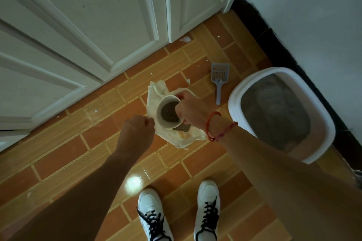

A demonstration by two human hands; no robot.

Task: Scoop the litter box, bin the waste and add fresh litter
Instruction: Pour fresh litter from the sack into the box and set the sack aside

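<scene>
A white litter box (235, 92) filled with grey litter stands on the tiled floor at the right. To its left lies a pale, crumpled litter bag (156, 92), open at the top. My right hand (190, 109) grips the rim of a white cup (166, 123) with dark granules in it, held over the bag's mouth. My left hand (137, 129) pinches the bag's left edge. A grey slotted scoop (219, 78) lies on the floor between the bag and the box, untouched.
White panelled doors (88, 25) fill the left and back. A white wall with a dark skirting (274, 45) runs behind the box. My two white shoes (178, 215) stand at the bottom. Small white scraps dot the tiles.
</scene>
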